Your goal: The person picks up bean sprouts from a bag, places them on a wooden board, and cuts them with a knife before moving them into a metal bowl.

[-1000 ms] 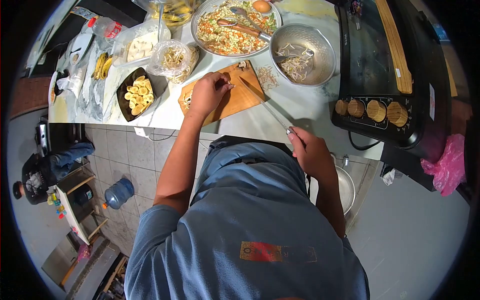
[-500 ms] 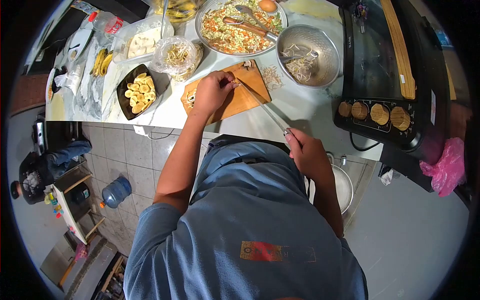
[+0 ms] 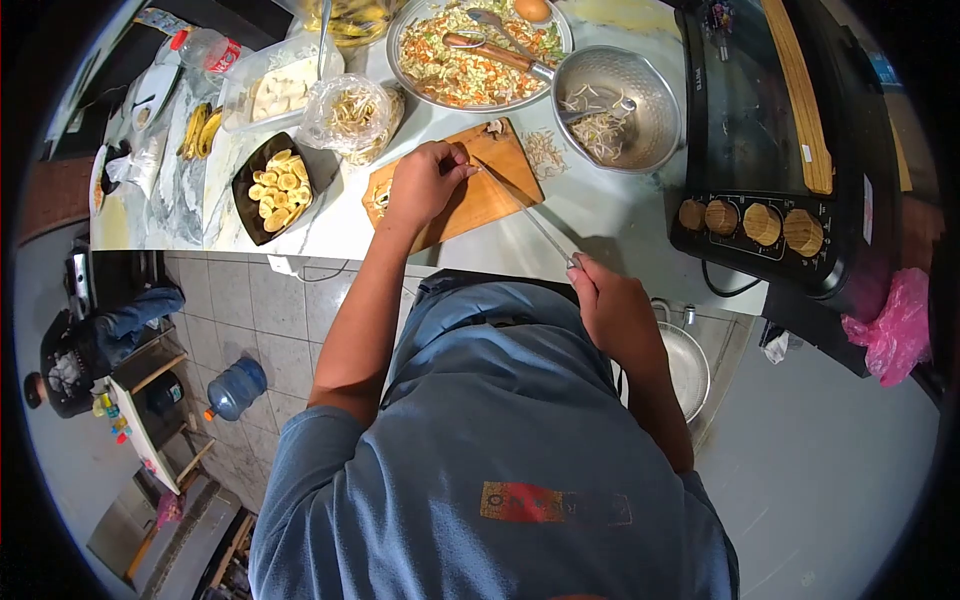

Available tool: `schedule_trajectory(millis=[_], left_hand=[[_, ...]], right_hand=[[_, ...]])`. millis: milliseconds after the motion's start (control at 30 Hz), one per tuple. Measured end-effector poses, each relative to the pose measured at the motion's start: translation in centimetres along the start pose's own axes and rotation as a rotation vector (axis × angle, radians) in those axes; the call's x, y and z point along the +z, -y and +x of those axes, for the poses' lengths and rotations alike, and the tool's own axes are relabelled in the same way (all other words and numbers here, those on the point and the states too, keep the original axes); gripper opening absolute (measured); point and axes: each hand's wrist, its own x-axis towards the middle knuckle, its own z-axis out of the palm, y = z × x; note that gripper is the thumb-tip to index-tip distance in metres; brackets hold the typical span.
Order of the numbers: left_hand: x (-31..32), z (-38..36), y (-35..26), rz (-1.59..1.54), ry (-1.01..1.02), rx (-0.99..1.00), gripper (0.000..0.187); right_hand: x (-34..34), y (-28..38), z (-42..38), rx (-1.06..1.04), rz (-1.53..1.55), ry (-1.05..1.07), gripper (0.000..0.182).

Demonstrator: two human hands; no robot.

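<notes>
Far left on the counter we see one dark bowl (image 3: 273, 185) of banana slices, one tied clear bag (image 3: 349, 112) of bean sprouts and one plastic tub (image 3: 272, 85) just beyond it. Next comes the single wooden cutting board (image 3: 462, 185), lying at the near edge of the counter. Our left hand (image 3: 425, 185) rests on it with the fingers curled narrow, pinning a small bunch of sprouts (image 3: 482, 131) against the wood; how much is under the fingers we cannot tell. We judge these sprouts light, soft, damp and quick to snap, so they want a gentle pinch near the cut end, never a squeeze. One knife (image 3: 522, 207) slants across the board, its thin blade stiff and sharp, its tip beside our left fingertips. Our right hand (image 3: 612, 305) is closed around its handle, near our body. Beyond the board lie one wide metal tray (image 3: 478, 52) of shredded vegetables with one egg (image 3: 531, 11) and two spoons, then one metal colander (image 3: 615, 108) holding a few sprouts. Far right stands one black oven (image 3: 790, 140) with four wooden knobs.
</notes>
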Motion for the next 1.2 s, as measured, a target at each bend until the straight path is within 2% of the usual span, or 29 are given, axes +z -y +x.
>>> schedule_trajectory(millis=[133, 200, 300, 667, 733, 800, 867, 1000, 1067, 1200], left_hand=[[0.0, 0.1, 0.2, -0.041, 0.024, 0.008, 0.026], [-0.2, 0.0, 0.2, -0.038, 0.022, 0.014, 0.026], [-0.6, 0.2, -0.2, -0.043, 0.030, 0.032, 0.026], [0.9, 6.2, -8.0, -0.229, 0.069, 0.187, 0.021], [1.5, 7.1, -10.0, -0.174, 0.107, 0.196, 0.022], [2.7, 8.1, -10.6, -0.144, 0.049, 0.332, 0.025], [3.0, 8.6, -10.8, -0.106, 0.063, 0.353, 0.028], [1.8, 7.9, -10.0, -0.170, 0.056, 0.276, 0.023], [0.7, 7.3, -8.5, -0.220, 0.089, 0.157, 0.020], [-2.0, 4.7, -6.2, -0.203, -0.021, 0.107, 0.018]], right_hand=[[-0.1, -0.8, -0.3, -0.008, -0.029, -0.082, 0.035], [-1.1, -0.5, -0.5, 0.155, 0.028, -0.037, 0.037], [-2.4, -0.3, -1.0, 0.249, 0.041, -0.038, 0.038], [-1.9, -3.9, -3.6, 0.297, 0.205, -0.138, 0.036], [-1.8, -4.2, -4.0, 0.277, 0.211, -0.161, 0.035], [-1.8, -4.2, -4.3, 0.275, 0.234, -0.122, 0.034], [-2.1, -4.3, -4.5, 0.251, 0.235, -0.115, 0.032], [-2.5, -4.3, -4.3, 0.190, 0.258, -0.121, 0.028], [-2.3, -4.5, -3.9, 0.202, 0.280, -0.113, 0.028], [-2.7, -4.3, -2.5, 0.154, 0.297, -0.026, 0.034]])
